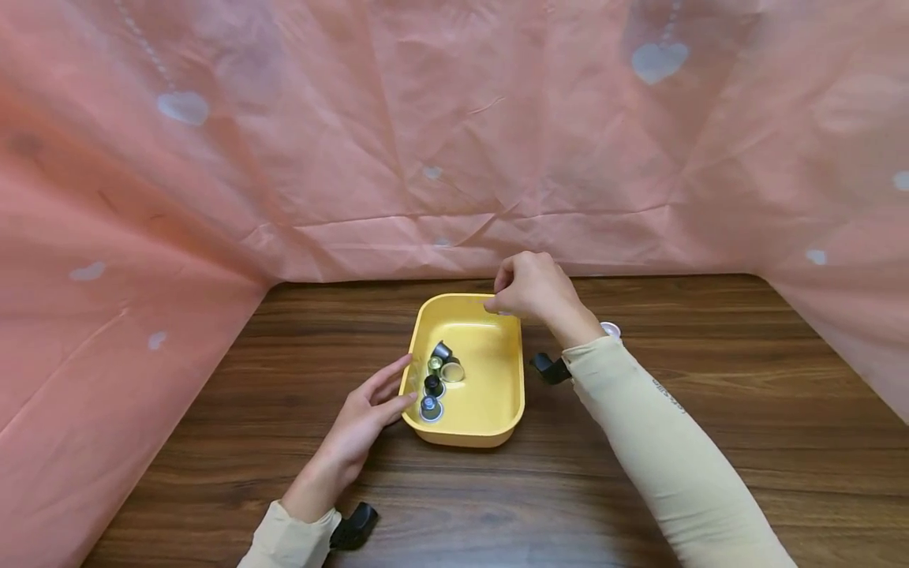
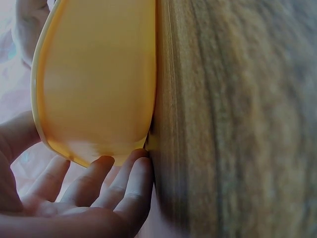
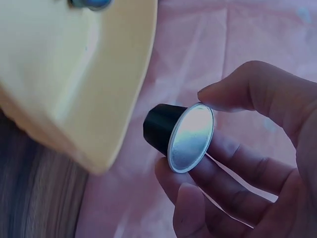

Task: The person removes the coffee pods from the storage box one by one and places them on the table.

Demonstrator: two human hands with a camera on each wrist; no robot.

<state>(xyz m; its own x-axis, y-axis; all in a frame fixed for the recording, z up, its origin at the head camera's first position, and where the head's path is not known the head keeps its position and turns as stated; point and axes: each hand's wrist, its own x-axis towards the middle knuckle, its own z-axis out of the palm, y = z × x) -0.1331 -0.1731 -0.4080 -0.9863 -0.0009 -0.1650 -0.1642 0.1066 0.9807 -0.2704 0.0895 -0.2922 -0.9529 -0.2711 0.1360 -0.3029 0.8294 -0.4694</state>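
Note:
My right hand (image 1: 536, 292) is over the far right corner of a yellow tub (image 1: 497, 394). Between thumb and fingers it pinches a black coffee capsule (image 3: 163, 126) by its silver-lidded rim, seen clearly in the right wrist view. My left hand (image 1: 358, 426) holds the tub's left side, thumb at the rim and fingers against the outer wall (image 2: 99, 99). Along the left inside of the tub lie several capsules: a dark grey one (image 1: 442, 351), a green one (image 1: 435, 364), a black one (image 1: 433, 383), a blue one (image 1: 429, 405) and one with its pale lid (image 1: 452, 372) up.
Partly behind my right wrist, a pale pink capsule (image 1: 611, 329) is on the wooden table (image 1: 710, 371). Pink cloth (image 1: 454, 142) with heart prints hangs behind and on both sides. Black wrist mounts (image 1: 355, 527) stick out from both sleeves.

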